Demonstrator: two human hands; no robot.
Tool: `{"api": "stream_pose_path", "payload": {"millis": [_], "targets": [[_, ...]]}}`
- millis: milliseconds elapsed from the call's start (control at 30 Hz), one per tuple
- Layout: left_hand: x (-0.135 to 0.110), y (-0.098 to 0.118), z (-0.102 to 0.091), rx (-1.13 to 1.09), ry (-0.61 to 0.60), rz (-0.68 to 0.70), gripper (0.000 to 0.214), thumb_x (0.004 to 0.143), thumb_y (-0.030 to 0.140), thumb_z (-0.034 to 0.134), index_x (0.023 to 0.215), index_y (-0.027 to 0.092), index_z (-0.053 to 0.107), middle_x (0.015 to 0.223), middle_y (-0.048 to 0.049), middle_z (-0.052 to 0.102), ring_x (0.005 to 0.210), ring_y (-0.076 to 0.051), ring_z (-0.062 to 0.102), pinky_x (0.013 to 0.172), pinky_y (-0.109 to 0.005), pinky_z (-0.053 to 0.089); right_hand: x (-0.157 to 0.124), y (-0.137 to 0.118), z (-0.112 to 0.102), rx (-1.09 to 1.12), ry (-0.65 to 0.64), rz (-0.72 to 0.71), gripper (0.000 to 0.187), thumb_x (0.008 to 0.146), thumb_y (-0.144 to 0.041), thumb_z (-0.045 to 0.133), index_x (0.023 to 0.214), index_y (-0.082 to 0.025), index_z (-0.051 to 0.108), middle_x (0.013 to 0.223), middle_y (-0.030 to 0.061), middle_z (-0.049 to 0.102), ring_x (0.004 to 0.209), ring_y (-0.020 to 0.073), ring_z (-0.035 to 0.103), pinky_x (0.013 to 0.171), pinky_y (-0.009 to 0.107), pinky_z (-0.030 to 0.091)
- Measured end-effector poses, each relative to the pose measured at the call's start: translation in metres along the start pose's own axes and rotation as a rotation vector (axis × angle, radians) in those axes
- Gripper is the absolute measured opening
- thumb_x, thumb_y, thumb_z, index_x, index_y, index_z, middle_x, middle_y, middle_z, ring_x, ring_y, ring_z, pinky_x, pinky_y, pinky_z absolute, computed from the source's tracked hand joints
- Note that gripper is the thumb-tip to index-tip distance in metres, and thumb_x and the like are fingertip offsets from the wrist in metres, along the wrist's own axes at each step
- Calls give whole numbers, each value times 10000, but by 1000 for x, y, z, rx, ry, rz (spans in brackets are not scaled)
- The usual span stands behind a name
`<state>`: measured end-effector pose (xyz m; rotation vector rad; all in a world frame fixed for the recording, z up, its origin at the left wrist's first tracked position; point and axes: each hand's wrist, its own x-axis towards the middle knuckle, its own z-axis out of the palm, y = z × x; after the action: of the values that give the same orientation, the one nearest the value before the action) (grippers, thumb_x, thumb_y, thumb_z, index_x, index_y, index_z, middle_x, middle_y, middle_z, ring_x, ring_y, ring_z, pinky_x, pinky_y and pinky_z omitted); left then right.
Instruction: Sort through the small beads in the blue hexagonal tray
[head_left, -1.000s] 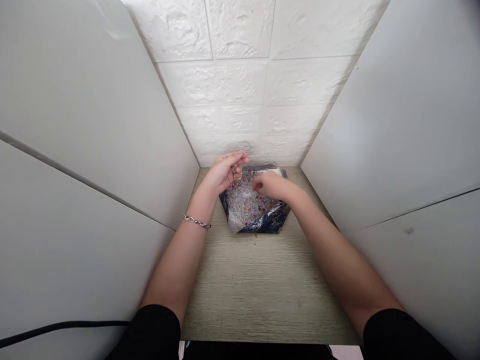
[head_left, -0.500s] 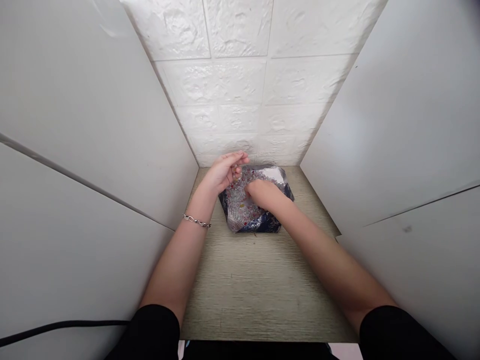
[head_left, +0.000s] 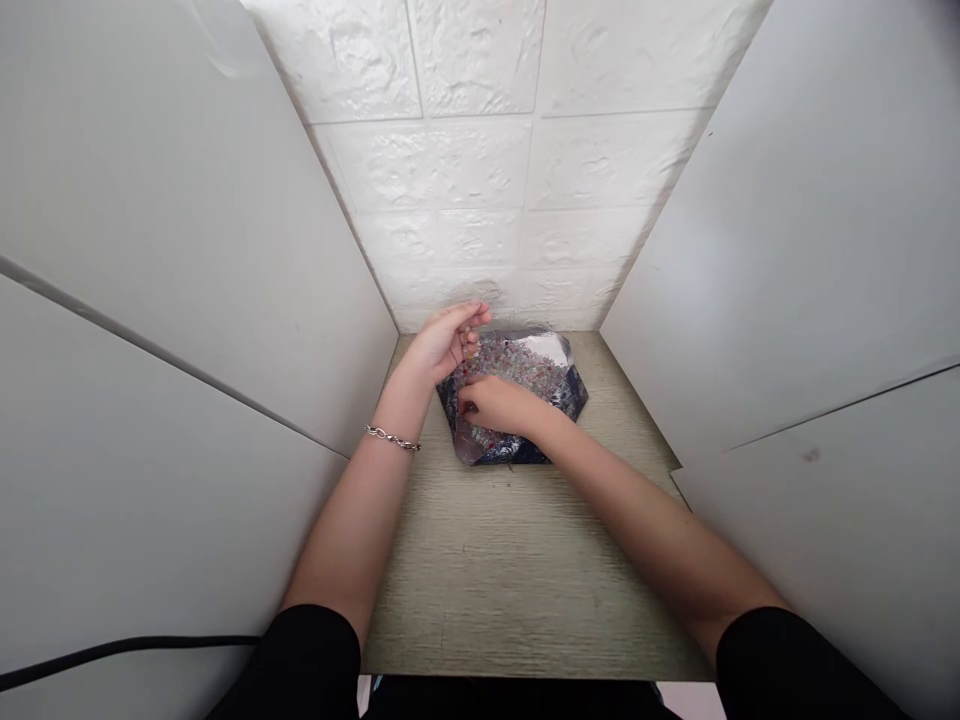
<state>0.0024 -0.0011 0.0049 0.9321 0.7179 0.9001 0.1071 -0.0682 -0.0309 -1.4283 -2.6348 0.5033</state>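
A shallow dark blue, shiny-walled tray [head_left: 579,392] lies on the wooden surface, holding many small clear, pinkish and red beads [head_left: 525,368]. My right hand [head_left: 495,403] reaches into it from the right, fingers bent and pinched among the beads near the tray's left side. Whatever its fingertips hold is hidden. Over the tray's far left corner is my left hand [head_left: 446,342], palm turned inward and fingers curled together. Something tiny and yellowish shows by its fingers, too small to name. A silver chain bracelet [head_left: 392,438] circles my left wrist.
White textured wall tiles [head_left: 480,160] rise right behind the tray. Pale panels close in on the left [head_left: 187,200] and right [head_left: 810,220]. A black cable [head_left: 127,648] runs along the lower left. The wooden tabletop [head_left: 525,570] extends toward me.
My right hand has moved left and slightly nearer across the beads, covering the spot where a yellow piece lay. My left hand has hardly moved.
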Motion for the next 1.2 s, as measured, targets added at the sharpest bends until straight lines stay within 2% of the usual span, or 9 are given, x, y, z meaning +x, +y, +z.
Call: {"api": "stream_pose_path", "payload": {"millis": [233,333,367,467,533,700,900,1067,1200], "targets": [[1,-2,0,-2,1,-11,148,687,243,646,772,132,598,663,8,618,415,-7,430,385,-140,340,-9,28,-18,-44,-24,227,251,726,-80,473,894,-156,642,940,87,642,863,165,571,742,234,389],[1,-2,1,-1,-2,-10,141,692,241,640,775,137,596,662,15,616,414,-7,425,385,-141,339,-16,29,-31,61,-10,211,221,707,-110,498,855,-161,654,872,51,661,786,140,580,680,208,391],[0,-2,1,3,-3,-8,138,695,240,638,776,138,595,666,15,618,416,-6,425,387,-140,340,-18,27,-35,128,-71,192,198,712,-144,511,843,-165,657,831,35,667,743,130,582,651,200,394],[0,-2,2,13,-3,-3,134,697,240,637,777,141,597,682,12,625,421,-7,431,388,-139,342,-21,21,-39,299,-399,130,189,712,-225,550,846,-183,675,778,0,677,691,110,586,619,176,403],[-1,-1,2,10,-5,-3,142,695,245,640,784,143,600,688,11,627,422,-8,435,386,-138,344,-21,19,-37,324,-520,115,206,705,-224,565,871,-198,684,818,-12,683,732,105,592,648,161,406],[-1,0,3,7,-11,11,168,682,257,654,792,139,609,691,8,625,420,-4,437,386,-134,348,-19,30,-35,283,-434,219,292,682,-257,598,960,-188,655,927,8,669,815,138,590,676,181,412],[0,-1,3,38,-1,-13,171,691,276,646,790,142,607,697,3,631,419,-5,431,387,-140,346,-25,43,-46,250,-298,350,327,684,-125,493,986,-164,612,970,28,645,813,134,576,641,185,405],[0,-1,2,24,-13,-5,165,688,271,647,781,139,611,687,7,626,420,-4,430,390,-140,341,-31,40,-56,127,-327,508,337,656,-208,590,991,-182,610,892,32,648,742,149,575,565,210,393],[1,-2,1,35,-7,-10,164,691,274,643,784,143,611,696,6,630,426,-6,430,396,-142,343,-30,35,-58,45,-266,448,304,646,-157,594,947,-180,636,913,38,649,786,147,575,595,198,390]]}}
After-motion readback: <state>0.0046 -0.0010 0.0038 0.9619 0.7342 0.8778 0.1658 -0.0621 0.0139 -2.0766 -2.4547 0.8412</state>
